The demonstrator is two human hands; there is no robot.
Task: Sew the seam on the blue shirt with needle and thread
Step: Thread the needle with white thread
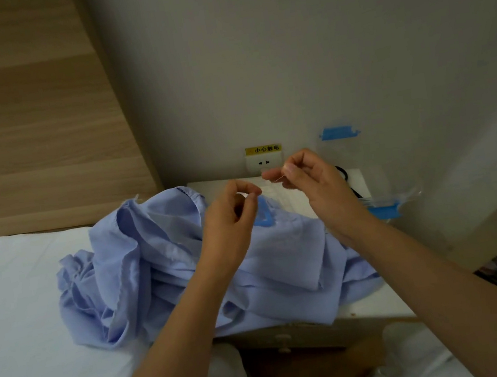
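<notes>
— Where is the garment?

— One blue shirt (162,264) lies crumpled under both wrists, partly on the white tabletop (375,304) and partly on the bed (17,300). Neither hand touches it, and I judge the seam not yet begun.

— Why are the hands up in the air?

— Probably to prepare the thread (273,181) against the pale wall, where a fine strand shows best. The right hand (306,177) pinches that single strand between thumb and forefinger, the other fingers (309,155) curled in. The left hand (231,213) sits just beside it, thumb and forefinger pressed tip to tip.

— Holding the needle?

— Possibly, but I cannot tell. Anything there is too fine to make out, and I see no needle at all.

— What else is there?

— One wall socket (264,162) behind the hands, and one clear bag (383,204) with a blue strip at the tabletop's right edge, within easy reach.
</notes>
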